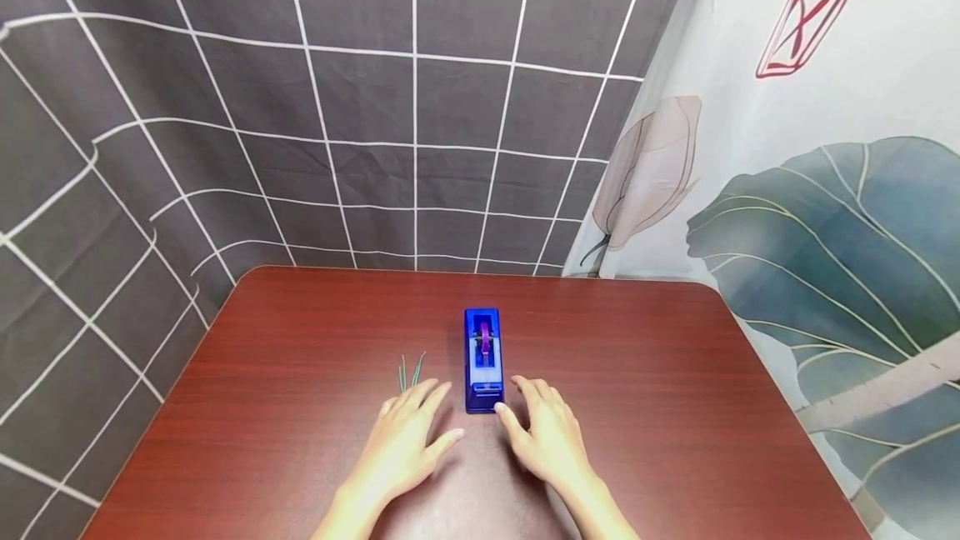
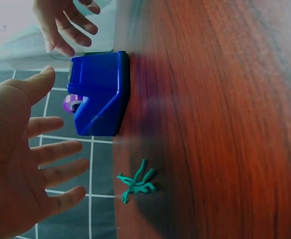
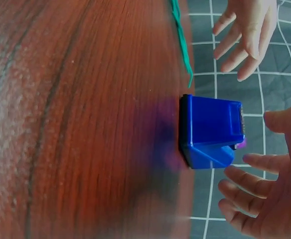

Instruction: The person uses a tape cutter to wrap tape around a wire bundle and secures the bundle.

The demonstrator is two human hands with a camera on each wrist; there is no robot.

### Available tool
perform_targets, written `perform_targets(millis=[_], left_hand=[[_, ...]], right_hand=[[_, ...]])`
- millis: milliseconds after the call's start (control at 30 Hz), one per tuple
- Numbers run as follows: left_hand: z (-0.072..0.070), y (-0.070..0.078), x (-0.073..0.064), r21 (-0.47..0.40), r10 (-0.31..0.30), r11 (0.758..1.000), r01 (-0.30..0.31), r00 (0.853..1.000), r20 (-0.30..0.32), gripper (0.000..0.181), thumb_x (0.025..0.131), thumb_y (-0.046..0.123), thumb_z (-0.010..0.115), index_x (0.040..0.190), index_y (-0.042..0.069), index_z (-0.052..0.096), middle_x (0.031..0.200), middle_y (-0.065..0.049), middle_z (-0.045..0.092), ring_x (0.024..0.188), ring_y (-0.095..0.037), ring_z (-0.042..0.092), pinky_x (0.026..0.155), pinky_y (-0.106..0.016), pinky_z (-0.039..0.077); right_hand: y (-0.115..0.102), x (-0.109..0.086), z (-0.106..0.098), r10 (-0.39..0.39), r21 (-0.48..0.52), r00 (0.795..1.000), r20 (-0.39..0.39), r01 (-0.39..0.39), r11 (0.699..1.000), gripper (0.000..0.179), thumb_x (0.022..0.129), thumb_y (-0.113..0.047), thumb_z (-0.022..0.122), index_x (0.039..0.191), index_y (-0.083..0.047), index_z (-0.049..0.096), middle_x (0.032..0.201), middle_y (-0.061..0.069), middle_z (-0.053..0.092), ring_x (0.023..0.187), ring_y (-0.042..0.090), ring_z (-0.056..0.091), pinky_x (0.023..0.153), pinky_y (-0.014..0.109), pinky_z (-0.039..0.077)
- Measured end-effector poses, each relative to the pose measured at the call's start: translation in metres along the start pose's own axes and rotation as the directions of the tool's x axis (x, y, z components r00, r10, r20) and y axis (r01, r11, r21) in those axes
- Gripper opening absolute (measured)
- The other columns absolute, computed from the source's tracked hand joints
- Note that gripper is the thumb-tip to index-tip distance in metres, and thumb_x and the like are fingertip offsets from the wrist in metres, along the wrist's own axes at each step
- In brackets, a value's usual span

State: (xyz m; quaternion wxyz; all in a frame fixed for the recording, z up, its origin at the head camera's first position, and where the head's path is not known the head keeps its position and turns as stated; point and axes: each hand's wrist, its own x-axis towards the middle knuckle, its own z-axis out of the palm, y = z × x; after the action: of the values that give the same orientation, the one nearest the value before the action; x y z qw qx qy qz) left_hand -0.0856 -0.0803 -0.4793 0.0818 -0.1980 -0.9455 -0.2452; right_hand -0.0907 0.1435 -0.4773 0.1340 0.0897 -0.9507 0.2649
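A blue tape dispenser with a purple roll of tape stands on the table between the two hands. My left hand is to its near left, fingers spread and holding nothing. On the other side, my right hand is spread too, its thumb and fingertips close to the dispenser's near right corner. Several thin green twisted ties lie crossed on the table just beyond the left fingers; the left hand partly hides them in the head view.
The reddish-brown wooden table has rounded far corners. Behind it hangs a dark grey curtain with a white grid. At the right, a white curtain with a leaf print hangs beside the table.
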Motion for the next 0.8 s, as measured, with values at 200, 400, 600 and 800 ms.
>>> perform_targets(millis=[200,400,600,800], left_hand=[[0.002,0.000,0.003,0.012,0.022,1.000,-0.022,0.999,-0.032,0.056,0.090,0.036,0.073,0.137,0.007,0.061,0.134,-0.013,0.062,0.124,-0.032,0.059,0.096,-0.053,0.045],[0.006,0.001,0.005,0.026,0.046,0.999,-0.045,0.998,-0.046,0.052,0.090,0.032,0.074,0.134,0.008,0.063,0.131,-0.012,0.064,0.121,-0.032,0.060,0.095,-0.052,0.046],[0.012,0.001,0.010,-0.003,0.053,0.999,-0.053,0.997,-0.063,0.051,0.090,0.032,0.074,0.133,0.007,0.064,0.127,-0.010,0.065,0.118,-0.031,0.062,0.093,-0.051,0.047],[0.015,0.000,0.016,-0.008,0.064,0.998,-0.065,0.996,-0.056,0.050,0.089,0.030,0.076,0.132,0.008,0.064,0.124,-0.008,0.066,0.115,-0.029,0.063,0.092,-0.049,0.047]], right_hand=[[0.001,0.002,0.007,-0.001,0.046,1.000,0.012,0.001,0.999,0.040,0.093,-0.031,0.072,0.124,-0.006,0.066,0.092,0.001,0.064,0.085,0.018,0.062,0.070,0.041,0.050],[0.002,0.006,0.010,0.026,0.076,0.999,0.036,-0.029,0.997,0.038,0.093,-0.033,0.071,0.123,-0.009,0.067,0.081,-0.006,0.057,0.070,0.007,0.050,0.063,0.032,0.042],[0.003,0.012,0.012,0.038,0.124,0.997,0.064,-0.045,0.991,0.037,0.093,-0.032,0.072,0.122,-0.010,0.067,0.080,-0.005,0.058,0.066,0.003,0.047,0.061,0.029,0.040],[0.004,0.015,0.018,0.019,0.165,0.998,0.064,-0.030,0.986,0.033,0.092,-0.029,0.073,0.119,-0.010,0.069,0.078,-0.008,0.056,0.063,0.000,0.046,0.057,0.025,0.038]])
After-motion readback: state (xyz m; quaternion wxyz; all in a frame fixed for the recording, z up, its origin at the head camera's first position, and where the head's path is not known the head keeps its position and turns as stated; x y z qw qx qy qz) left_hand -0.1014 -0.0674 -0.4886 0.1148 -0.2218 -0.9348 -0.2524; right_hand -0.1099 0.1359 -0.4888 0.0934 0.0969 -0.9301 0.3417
